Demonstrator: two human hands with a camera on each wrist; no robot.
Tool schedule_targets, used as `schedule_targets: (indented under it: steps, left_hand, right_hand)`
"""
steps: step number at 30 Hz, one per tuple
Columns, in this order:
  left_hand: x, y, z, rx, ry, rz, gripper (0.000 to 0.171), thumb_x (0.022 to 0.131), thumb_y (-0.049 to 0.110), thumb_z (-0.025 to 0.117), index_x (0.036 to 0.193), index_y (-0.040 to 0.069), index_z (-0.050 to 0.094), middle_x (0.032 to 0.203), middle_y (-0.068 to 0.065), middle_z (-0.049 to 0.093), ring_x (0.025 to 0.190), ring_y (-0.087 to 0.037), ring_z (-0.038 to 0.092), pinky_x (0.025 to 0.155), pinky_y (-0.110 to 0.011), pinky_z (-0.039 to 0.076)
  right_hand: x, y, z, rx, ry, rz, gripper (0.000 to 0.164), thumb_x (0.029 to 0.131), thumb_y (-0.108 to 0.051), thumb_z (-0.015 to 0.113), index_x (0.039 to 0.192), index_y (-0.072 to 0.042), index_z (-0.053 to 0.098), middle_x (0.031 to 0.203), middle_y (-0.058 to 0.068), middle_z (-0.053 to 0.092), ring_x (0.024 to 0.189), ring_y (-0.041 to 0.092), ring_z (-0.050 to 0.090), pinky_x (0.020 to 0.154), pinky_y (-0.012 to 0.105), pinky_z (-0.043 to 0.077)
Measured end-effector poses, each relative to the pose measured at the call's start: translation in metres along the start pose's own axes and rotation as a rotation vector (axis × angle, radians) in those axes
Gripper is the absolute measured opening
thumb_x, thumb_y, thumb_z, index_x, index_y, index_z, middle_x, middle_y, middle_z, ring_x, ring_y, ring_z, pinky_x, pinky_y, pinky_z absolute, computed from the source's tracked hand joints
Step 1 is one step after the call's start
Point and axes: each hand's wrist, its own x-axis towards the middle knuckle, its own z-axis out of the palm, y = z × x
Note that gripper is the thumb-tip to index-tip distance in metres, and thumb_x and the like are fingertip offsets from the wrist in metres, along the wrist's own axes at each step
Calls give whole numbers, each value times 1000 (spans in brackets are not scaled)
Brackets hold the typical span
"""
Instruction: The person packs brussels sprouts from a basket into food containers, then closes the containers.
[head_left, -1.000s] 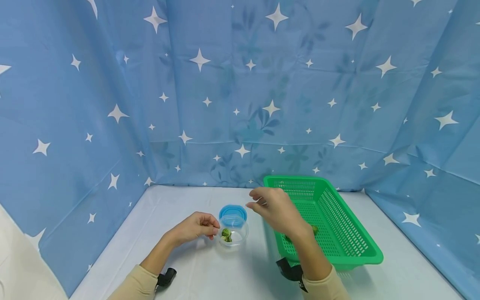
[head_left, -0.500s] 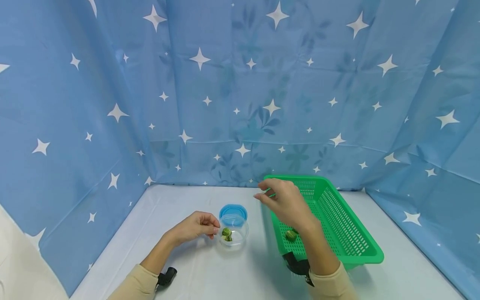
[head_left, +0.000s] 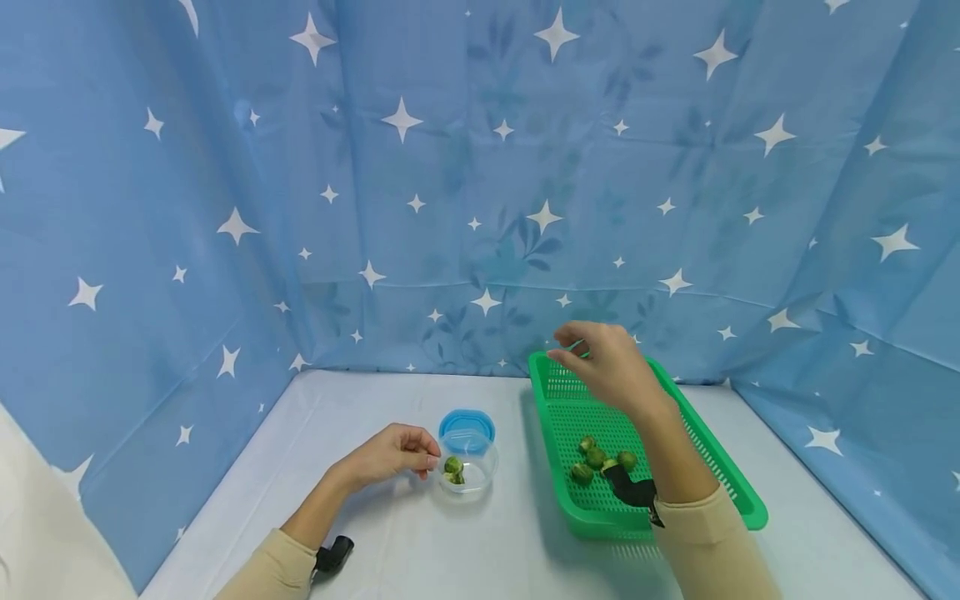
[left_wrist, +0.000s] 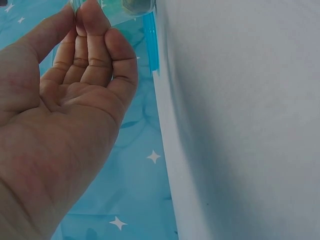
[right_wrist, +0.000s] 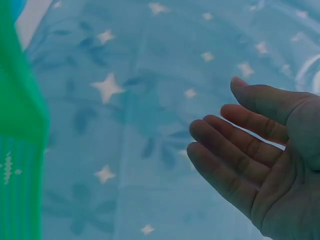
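My left hand [head_left: 397,452] pinches the left rim of a small clear plastic container [head_left: 480,475] between thumb and fingers; the left wrist view shows the fingertips [left_wrist: 95,17] at its wall. Inside the container lie Brussels sprouts [head_left: 453,469], on its left side. Above the green basket [head_left: 551,450] hovers my right hand [head_left: 611,362], its fingers relaxed and holding nothing. Several Brussels sprouts [head_left: 596,457] lie on the basket floor, near its front left. In the right wrist view the palm and slightly bent fingers [right_wrist: 235,160] show, apart from the basket.
A blue lid [head_left: 466,419] lies just behind the clear container. White cloth [head_left: 360,533] covers the table, and a blue star-patterned curtain [head_left: 480,208] encloses its back and sides.
My right hand has moved right and up, from near the basket's left rim to over the basket, uncovering the sprouts in it. The left hand stays at the container.
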Motion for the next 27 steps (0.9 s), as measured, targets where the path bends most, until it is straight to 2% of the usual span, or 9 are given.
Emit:
schedule_targets:
  steps: [5,16,21,27]
  left_hand:
    - [-2,-2,1,-8,1,-3,32,102,17,68,118,-11,65,97,-18,70,85,-19,70,83,-42,60]
    - [-2,1,1,-1,11,-12,32,102,18,68,118,-10,66,101,-28,69,84,-18,69,84,-43,59]
    - [-1,2,3,-5,11,-16,31,102,18,69,117,-9,66,100,-27,69,85,-19,69,83,-44,59]
    - [-2,3,2,5,16,-16,31,102,18,68,117,-9,66,100,-28,69,84,-20,69,82,-44,59]
  right_hand:
    - [12,23,10,-35,-54,41,28,101,-24,71,122,-6,72,117,13,75,101,31,74,86,49,60]
    - [22,56,25,-107,-119,47,30,100,-26,72,121,-5,73,114,14,76,103,34,72,86,52,58]
    - [26,77,35,-73,-173,58,31,100,-26,72,121,-3,73,113,14,75,104,33,71,87,51,58]
    - [28,100,44,31,-211,63,29,101,-24,71,120,-3,73,111,13,75,101,31,71,87,50,58]
